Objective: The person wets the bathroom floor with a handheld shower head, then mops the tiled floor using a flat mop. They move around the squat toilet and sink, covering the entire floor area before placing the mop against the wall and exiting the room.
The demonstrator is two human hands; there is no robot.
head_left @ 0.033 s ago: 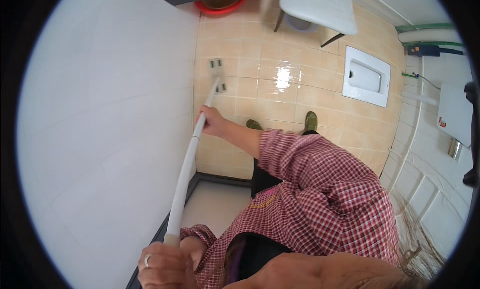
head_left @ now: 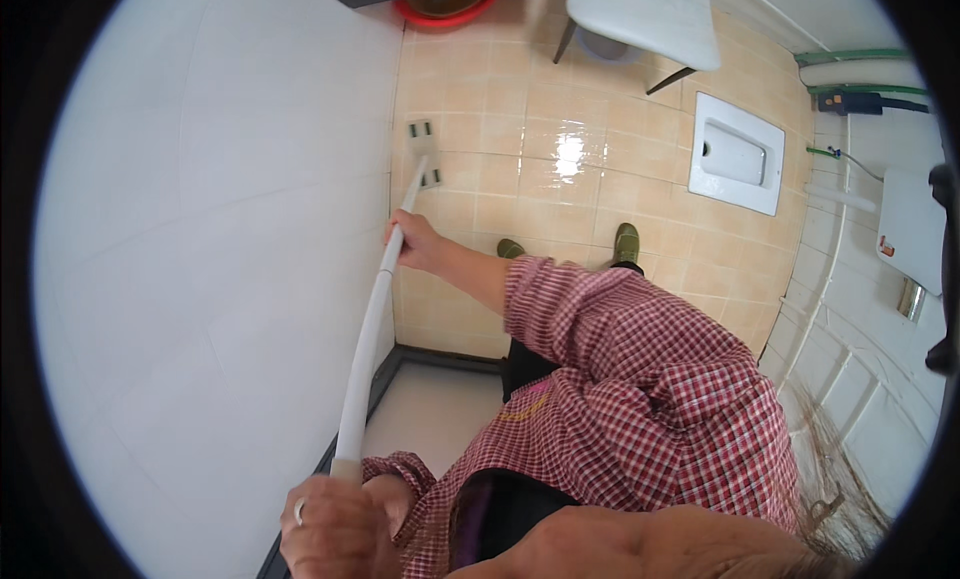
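Note:
A flat mop with a long white pole (head_left: 362,379) runs from my body down to the tiled floor (head_left: 470,214). My left hand (head_left: 338,527), with a ring on one finger, is wrapped round the pole's top end. Lower on the pole, my right hand (head_left: 416,242) grips it with closed fingers. The pale mop head (head_left: 421,149), with dark patches near its ends, lies flat on the beige tiles close to the left wall.
The white wall (head_left: 240,229) rises at the left. Ahead stand a red basin (head_left: 446,22) and a white chair (head_left: 650,24). A squat toilet (head_left: 735,202) is set in the floor at the right. My green shoes (head_left: 626,243) stand on wet-looking, shiny tiles.
The mop head has shifted slightly left, toward the wall. My right hand has moved a little left with the pole; both hands keep their hold.

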